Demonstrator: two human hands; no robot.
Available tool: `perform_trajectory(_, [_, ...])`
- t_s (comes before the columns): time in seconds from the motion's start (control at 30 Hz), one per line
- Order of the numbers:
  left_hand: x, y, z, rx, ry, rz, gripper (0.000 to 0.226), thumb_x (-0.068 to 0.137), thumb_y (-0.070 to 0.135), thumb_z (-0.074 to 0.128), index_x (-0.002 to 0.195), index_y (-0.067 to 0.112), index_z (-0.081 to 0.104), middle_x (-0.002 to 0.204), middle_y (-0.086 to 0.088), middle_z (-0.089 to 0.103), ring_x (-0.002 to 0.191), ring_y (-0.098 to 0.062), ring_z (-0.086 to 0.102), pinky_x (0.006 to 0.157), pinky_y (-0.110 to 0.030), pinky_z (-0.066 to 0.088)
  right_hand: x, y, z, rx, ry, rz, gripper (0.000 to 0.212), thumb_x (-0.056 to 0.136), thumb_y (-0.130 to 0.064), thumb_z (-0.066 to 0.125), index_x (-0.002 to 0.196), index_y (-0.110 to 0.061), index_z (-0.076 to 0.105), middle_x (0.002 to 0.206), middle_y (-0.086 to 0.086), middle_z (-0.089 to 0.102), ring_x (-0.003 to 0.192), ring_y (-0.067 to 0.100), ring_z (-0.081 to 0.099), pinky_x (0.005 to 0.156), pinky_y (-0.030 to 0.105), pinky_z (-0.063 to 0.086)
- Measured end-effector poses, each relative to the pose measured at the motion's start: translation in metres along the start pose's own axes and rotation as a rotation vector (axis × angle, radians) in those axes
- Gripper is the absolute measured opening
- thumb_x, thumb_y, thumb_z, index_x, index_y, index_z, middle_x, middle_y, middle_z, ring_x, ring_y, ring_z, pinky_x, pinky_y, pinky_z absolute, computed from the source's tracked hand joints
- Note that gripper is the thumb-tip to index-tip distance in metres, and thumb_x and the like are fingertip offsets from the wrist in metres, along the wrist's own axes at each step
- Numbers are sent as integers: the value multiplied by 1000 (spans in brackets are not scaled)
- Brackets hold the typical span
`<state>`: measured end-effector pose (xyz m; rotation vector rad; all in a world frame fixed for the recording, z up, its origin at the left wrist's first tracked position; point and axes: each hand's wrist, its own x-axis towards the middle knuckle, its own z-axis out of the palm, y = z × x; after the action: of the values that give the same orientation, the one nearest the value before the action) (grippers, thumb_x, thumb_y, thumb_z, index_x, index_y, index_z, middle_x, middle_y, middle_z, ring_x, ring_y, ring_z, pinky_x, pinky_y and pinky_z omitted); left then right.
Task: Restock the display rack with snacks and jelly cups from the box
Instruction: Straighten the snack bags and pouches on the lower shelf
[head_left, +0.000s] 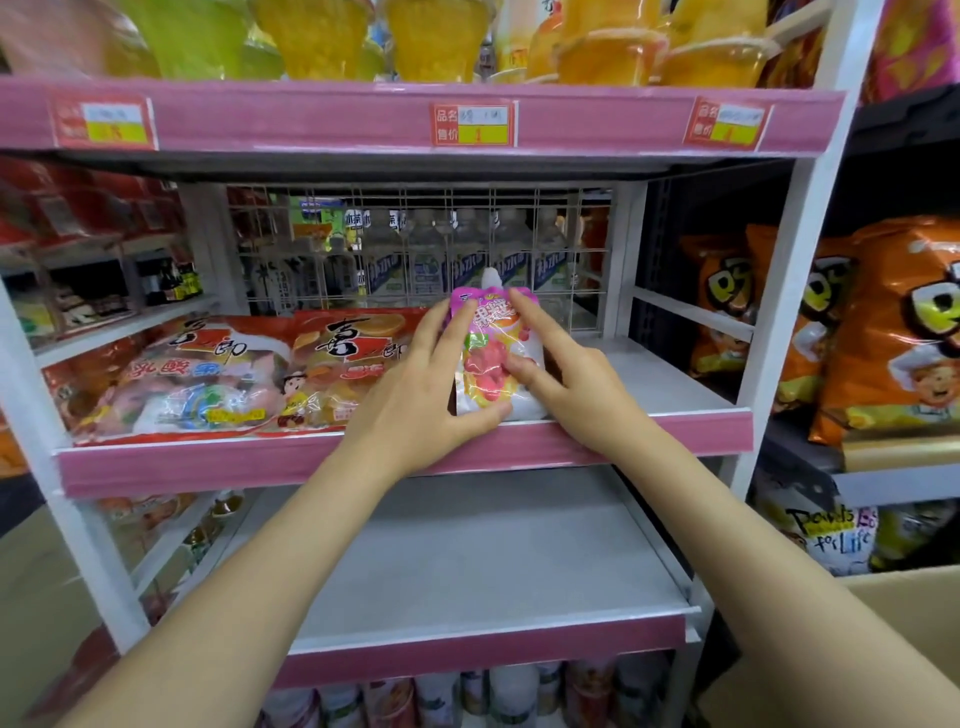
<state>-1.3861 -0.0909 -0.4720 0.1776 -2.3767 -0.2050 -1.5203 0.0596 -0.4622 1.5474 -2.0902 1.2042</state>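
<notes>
While both hands are on it, a pink jelly pouch (491, 358) with a white spout cap stands upright at the front edge of the middle shelf (654, 387), roughly mid-rack. The left hand (415, 400) holds it from the left side, thumb curled under the bottom corner and fingers up along the pouch's top left. The right hand (566, 384) has its index finger stretched out onto the top right of the pouch, with the thumb pressing the front lower down, so it's pinched between those two. Pouch looks like it's sitting on the shelf, leaning back just a bit.

Just left of it, touching the left hand's side, two big red bags (239, 374) of jelly cups lie flat on the same shelf, side by side. To the right of the pouch the shelf is bare grey board. Behind is a wire grid (415, 260), and through it you can see drink bottles on another rack.

Shelf above has yellow and orange jelly cups (717, 57) and a pink strip with price tags (471, 123). Shelf below (467, 561) is plain grey, and under that there's a row of cans or cups, too blurry to call. Orange chip bags (883, 322) sit on the rack to the right, and a cardboard box (904, 587) corner peeks in at bottom right.
</notes>
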Motion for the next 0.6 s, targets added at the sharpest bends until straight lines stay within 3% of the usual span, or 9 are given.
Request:
perform_trajectory(0.07, [3,1,-1,-4,-32,-49,100,80,68,60,155,41,0,163,4,11,137,-30,42,101,-42,45,2,-2,1,-30,13,46,59,98,-50,51,147,-59,19,104,9,58,84,18,58,90,36,49])
perform_trajectory(0.13, [3,1,-4,5,-49,-66,100,80,70,60,154,46,-3,151,-5,37,130,-32,47,99,-42,46,2,-5,0,-9,18,107,61,96,-55,50,146,-62,16,111,4,48,92,17,54,94,38,47])
perform_trajectory(0.23, [2,2,-6,67,-45,-50,99,79,75,54,154,46,-6,132,-5,60,125,-35,50,100,-43,45,2,-8,-5,8,-54,153,69,95,-58,49,150,-57,7,126,5,59,105,19,57,96,41,48])
perform_trajectory(0.33, [2,6,-5,124,-80,-80,101,83,75,51,155,41,-12,143,-5,54,137,-35,39,111,-41,32,5,-14,-5,13,-110,192,79,95,-58,49,153,-50,-4,115,9,69,91,22,66,88,39,52])
perform_trajectory(0.4, [2,9,-3,142,-109,-67,106,83,74,51,155,34,-15,150,-8,47,140,-34,35,114,-39,27,6,-18,-2,35,-128,219,84,96,-54,50,154,-44,-10,121,8,68,101,25,66,86,33,48])
perform_trajectory(0.5, [4,10,-3,131,-151,-51,106,84,75,48,155,31,-17,152,-9,43,140,-32,33,112,-39,29,9,-23,-1,68,-117,239,84,99,-47,51,156,-36,-10,125,5,63,110,24,62,78,23,38])
perform_trajectory(0.6, [4,6,-3,93,-169,-53,102,82,78,43,155,36,-16,156,-6,38,140,-34,35,112,-42,33,7,-24,0,66,-102,224,84,99,-45,52,156,-34,-9,110,-1,62,101,20,63,75,22,37])
